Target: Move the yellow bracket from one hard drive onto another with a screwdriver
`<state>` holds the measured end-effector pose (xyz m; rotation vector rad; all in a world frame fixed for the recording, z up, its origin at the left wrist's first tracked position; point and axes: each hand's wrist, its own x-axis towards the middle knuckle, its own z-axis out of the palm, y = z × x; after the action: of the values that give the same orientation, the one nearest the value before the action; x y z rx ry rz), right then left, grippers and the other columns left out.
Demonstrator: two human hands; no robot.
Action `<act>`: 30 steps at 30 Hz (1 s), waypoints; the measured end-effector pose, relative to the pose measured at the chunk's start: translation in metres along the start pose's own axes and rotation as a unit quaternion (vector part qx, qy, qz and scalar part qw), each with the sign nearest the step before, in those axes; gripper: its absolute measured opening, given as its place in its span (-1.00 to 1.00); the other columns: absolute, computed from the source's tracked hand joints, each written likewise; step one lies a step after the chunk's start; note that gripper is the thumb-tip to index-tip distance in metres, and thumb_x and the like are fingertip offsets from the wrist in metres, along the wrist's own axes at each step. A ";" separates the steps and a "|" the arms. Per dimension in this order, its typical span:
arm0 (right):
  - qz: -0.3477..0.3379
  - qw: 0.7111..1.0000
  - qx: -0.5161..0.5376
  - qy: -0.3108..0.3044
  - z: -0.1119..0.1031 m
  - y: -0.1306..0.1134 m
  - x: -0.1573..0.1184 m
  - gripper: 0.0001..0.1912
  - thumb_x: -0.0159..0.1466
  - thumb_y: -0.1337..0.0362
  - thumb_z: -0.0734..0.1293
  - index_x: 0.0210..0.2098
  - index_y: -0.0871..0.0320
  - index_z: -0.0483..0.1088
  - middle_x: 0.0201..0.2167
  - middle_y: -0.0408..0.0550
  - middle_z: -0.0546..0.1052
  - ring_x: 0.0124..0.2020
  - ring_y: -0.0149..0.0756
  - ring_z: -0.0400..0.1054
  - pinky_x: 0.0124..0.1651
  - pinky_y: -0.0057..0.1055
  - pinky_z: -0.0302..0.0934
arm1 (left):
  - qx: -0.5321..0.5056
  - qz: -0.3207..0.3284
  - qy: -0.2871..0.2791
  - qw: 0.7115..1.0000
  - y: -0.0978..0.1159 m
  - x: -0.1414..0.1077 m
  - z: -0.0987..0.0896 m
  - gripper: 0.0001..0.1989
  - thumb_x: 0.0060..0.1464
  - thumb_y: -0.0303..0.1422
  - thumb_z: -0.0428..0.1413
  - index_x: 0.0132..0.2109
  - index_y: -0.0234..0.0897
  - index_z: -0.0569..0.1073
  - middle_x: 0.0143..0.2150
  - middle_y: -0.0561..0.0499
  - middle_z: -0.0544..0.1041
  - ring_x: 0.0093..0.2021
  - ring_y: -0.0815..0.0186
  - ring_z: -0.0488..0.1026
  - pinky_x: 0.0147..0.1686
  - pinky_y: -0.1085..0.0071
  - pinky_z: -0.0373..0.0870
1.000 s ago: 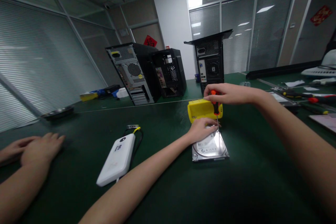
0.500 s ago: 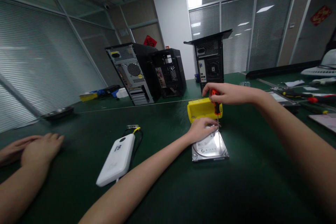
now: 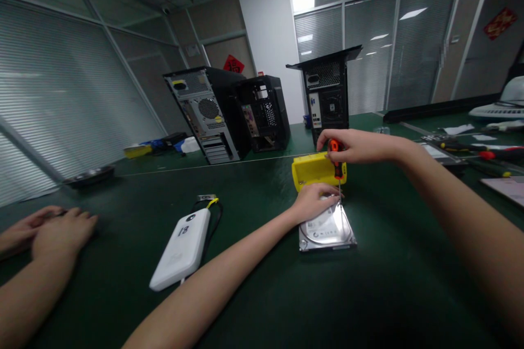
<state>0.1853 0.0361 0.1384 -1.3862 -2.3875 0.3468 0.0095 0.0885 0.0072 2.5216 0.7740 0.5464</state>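
Note:
A silver hard drive point(image 3: 329, 227) lies flat on the green table, its label side up. My left hand point(image 3: 314, 203) grips its far left part, with the fingers across the top near the far edge. In my right hand point(image 3: 344, 144) is a screwdriver point(image 3: 337, 168) with an orange and black handle, fingers closed round the top. It stands upright, and its thin shaft reaches down to the drive's far right area; the tip's exact contact is hard to make out. Just behind the drive sits an open yellow box point(image 3: 313, 169) with small bits inside, partly hidden by my hands.
A white power bank point(image 3: 182, 248) with a cable lies left of my left forearm. Another person's hands point(image 3: 61, 232) rest at the far left. Computer cases point(image 3: 223, 112) stand at the back, another point(image 3: 327, 95) behind the yellow box. Pliers point(image 3: 458, 145) and other tools lie at right.
The fingers of my right hand have shifted slightly on the screwdriver handle, baring more of its orange top. The other person's hands have moved a little. The drive stays put.

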 end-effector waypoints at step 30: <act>0.026 0.991 -0.129 0.033 -0.001 -0.002 0.002 -0.63 0.23 0.04 0.12 -0.12 0.11 0.34 -0.36 0.01 0.48 -0.45 -0.31 0.31 -0.45 -0.44 0.07 | -0.002 0.005 0.001 1.000 -0.001 0.001 0.000 -0.73 0.12 -0.23 0.01 -0.13 -0.20 0.52 -0.05 0.03 0.52 -0.01 0.29 0.41 0.06 0.35 0.24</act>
<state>0.1837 0.0370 0.1404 -1.5473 -2.4105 0.0024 0.0095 0.0896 0.0070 2.5226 0.7601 0.5532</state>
